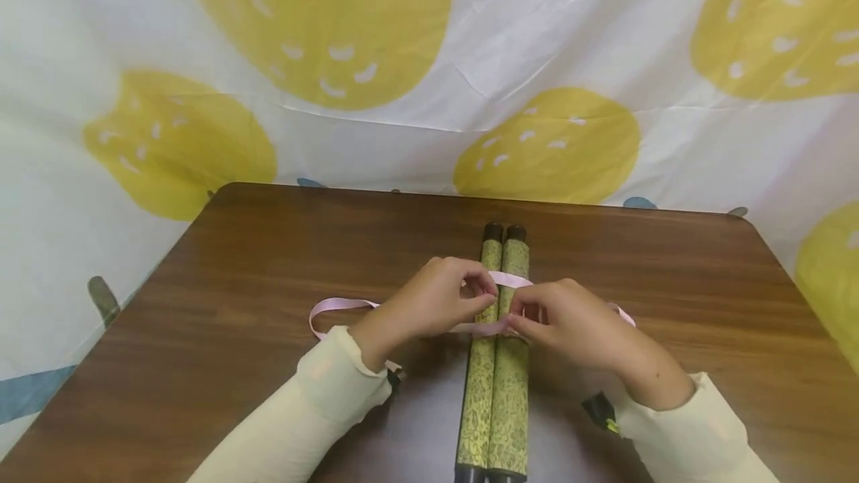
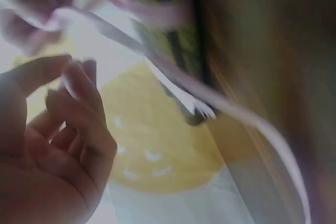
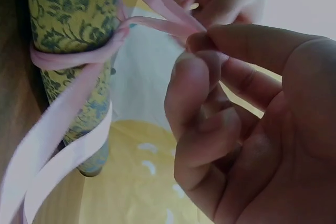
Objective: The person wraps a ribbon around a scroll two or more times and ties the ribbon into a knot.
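Observation:
Two rolled scrolls in yellow-green floral brocade with dark end knobs lie side by side on the table. A pink ribbon goes round them, crossing over itself, with loose tails trailing off. My right hand pinches a part of this ribbon between thumb and forefinger above the scrolls, a small loop standing up from the crossing. Close by on the left, my left hand hovers with fingers loosely bent, the thumb near the forefinger. In the left wrist view no ribbon shows between the left fingertips.
The brown wooden table has rounded far corners. A loop of ribbon lies left of the left wrist, and another ribbon end shows beyond the right forearm. Behind hangs a white cloth with large yellow shapes.

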The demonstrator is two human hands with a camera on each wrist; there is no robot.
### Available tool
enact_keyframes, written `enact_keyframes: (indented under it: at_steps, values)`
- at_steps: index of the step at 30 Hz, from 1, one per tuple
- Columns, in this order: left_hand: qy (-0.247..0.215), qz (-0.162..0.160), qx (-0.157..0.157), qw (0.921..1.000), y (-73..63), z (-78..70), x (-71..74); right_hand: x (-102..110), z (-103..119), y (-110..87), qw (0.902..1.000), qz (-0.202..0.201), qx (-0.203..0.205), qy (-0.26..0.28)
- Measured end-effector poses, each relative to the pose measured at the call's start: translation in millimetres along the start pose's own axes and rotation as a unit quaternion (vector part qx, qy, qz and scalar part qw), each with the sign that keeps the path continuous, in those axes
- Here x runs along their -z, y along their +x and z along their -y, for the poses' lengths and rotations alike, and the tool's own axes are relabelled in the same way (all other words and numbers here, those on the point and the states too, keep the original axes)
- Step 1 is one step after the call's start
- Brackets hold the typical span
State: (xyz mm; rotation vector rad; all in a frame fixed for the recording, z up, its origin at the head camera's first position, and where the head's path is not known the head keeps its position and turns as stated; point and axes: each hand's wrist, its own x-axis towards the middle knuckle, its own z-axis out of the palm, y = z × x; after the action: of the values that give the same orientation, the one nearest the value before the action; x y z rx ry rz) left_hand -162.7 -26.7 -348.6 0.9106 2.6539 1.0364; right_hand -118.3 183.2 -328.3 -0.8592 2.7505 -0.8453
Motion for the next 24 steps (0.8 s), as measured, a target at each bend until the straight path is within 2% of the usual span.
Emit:
enact_keyframes:
  at_steps: [3, 5, 10, 13, 19, 24]
  values:
    - [0.068, -0.012, 0.023, 0.9973, 14.8, 9.8, 0.7, 0, 2, 3.1, 0.9995, -0.011, -0.001, -0.028]
    - [0.107, -0.004, 0.038, 0.9935, 24.1, 15.4, -1.3, -1, 2, 5.7, 0.9991, -0.012, -0.003, -0.04]
    - [0.169, 0.025, 0.062, 0.9833, 37.4, 24.6, -10.5, -4, 5, 10.2, 0.9988, 0.0, -0.012, -0.046]
    - [0.189, 0.016, 0.059, 0.98, 41.0, 27.0, -12.5, -4, 6, 11.7, 0.9985, -0.005, -0.015, -0.053]
    - [0.198, -0.024, 0.053, 0.9785, 36.0, 28.4, -0.6, -4, 7, 13.3, 0.9971, -0.017, -0.019, -0.072]
    - [0.19, -0.037, 0.066, 0.9789, 18.8, 33.0, 17.1, -3, 7, 14.1, 0.9953, -0.024, -0.043, -0.083]
